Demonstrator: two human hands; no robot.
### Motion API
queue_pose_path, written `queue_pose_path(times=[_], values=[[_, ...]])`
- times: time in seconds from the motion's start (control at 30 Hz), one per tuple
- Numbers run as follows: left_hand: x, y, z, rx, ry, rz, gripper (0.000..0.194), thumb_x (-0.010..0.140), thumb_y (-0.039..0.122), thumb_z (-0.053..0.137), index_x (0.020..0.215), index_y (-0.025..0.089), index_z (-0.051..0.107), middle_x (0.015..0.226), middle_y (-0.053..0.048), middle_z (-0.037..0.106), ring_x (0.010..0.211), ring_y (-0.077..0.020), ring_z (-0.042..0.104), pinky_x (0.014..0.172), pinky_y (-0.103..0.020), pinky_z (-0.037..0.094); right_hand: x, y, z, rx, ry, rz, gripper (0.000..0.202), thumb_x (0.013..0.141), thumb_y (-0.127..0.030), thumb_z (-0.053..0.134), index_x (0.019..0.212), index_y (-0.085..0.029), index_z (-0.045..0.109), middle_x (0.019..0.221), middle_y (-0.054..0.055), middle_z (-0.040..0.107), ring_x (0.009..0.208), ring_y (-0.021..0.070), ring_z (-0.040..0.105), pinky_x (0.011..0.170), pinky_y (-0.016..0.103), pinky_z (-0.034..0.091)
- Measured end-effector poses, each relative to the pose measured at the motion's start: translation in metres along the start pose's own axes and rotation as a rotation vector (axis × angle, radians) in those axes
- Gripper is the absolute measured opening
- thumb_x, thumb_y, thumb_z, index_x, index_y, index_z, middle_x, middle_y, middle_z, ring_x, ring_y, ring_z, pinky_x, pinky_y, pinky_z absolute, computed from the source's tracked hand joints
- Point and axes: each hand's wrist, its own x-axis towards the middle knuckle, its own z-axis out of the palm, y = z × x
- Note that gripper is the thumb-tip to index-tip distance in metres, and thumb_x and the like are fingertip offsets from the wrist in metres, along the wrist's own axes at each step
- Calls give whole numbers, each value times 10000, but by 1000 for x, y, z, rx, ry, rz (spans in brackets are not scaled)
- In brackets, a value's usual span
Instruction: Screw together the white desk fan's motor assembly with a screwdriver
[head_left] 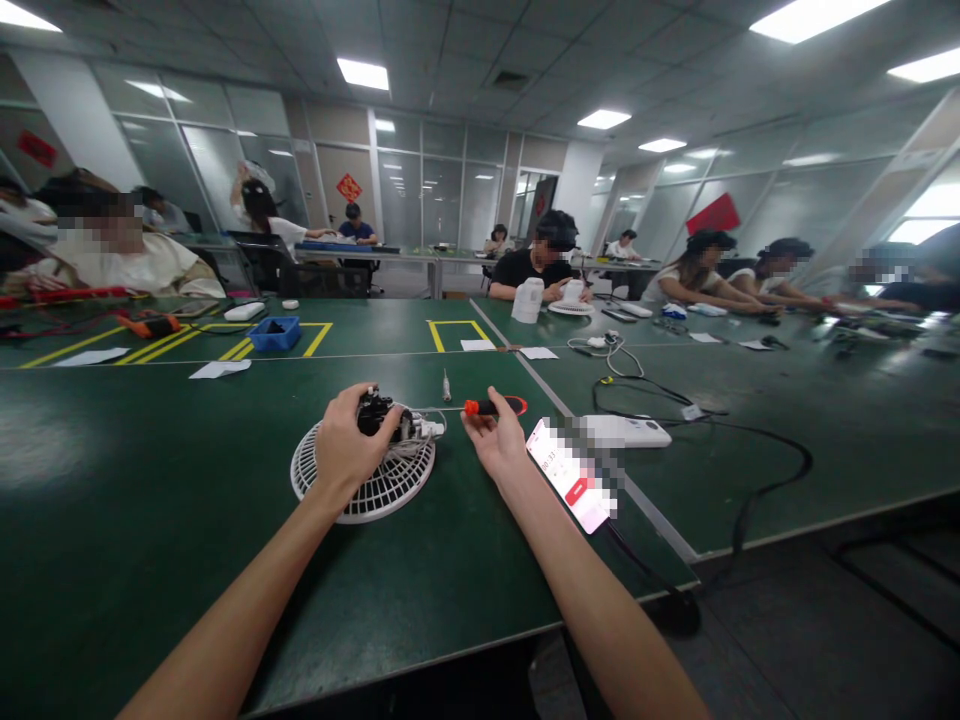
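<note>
My left hand (351, 440) is wrapped around a black fan motor (375, 412) that sits on a round white fan grille (382, 490). White wires and a small white connector (429, 429) lie at the motor's right side. In my right hand (495, 440) is a screwdriver (491, 406) with an orange and black handle, held level. Its thin shaft points left toward the motor; whether the tip touches it I cannot tell. A small slim tool with a clear handle (446, 386) lies just beyond, on the green table (187, 560).
A lit phone (574, 480) lies right of my right forearm, beside a white device (626, 431). Black cables (750, 430) run across the table's right side. A blue bin (275, 334) and paper slips (220, 369) lie farther back. Across the table, a person (534, 262) works at white parts (528, 300).
</note>
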Motion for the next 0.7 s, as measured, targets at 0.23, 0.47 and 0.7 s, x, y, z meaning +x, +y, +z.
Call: queue_pose_path(times=[0.23,0.47,0.7], values=[[0,1,0,10,1,-3,530,869,568,648,1240,188,654,1221,-129,714,1117,-313,666,983,-463,538,-2,1,-1,9,4,-79,195,869,-77,694,867,-212,554,665,-34,667,601,111,684,614,198,606],[0,0,0,6,2,7,537,863,563,654,1237,177,655,1208,-133,715,1118,-317,666,1005,-471,529,-1,2,0,13,-1,-33,175,883,-180,739,858,-212,569,666,-36,652,549,107,651,562,201,598],[0,0,0,3,3,21,545,842,551,668,1245,184,649,1207,-128,713,1108,-310,667,1000,-466,532,-1,2,-2,9,10,-77,184,867,-121,741,879,-192,572,670,-31,666,588,102,671,596,186,605]])
